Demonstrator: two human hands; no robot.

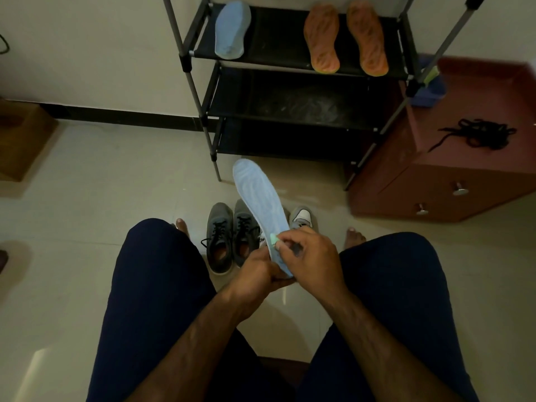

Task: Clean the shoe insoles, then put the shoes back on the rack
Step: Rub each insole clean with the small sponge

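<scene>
A light blue insole stands tilted up between my knees, toe end pointing away. My left hand grips its heel end from below. My right hand pinches a small green cloth or sponge against the insole's lower part. On the floor behind it stand a pair of grey shoes and a white-and-grey shoe, partly hidden by the insole. The black shoe rack stands ahead; its top shelf holds another blue insole and two orange insoles.
A dark red cabinet with two knobs stands right of the rack, black laces lying on top. A blue object sits behind the rack's right post. A brown box is at the left wall. My bare feet rest on pale tiles.
</scene>
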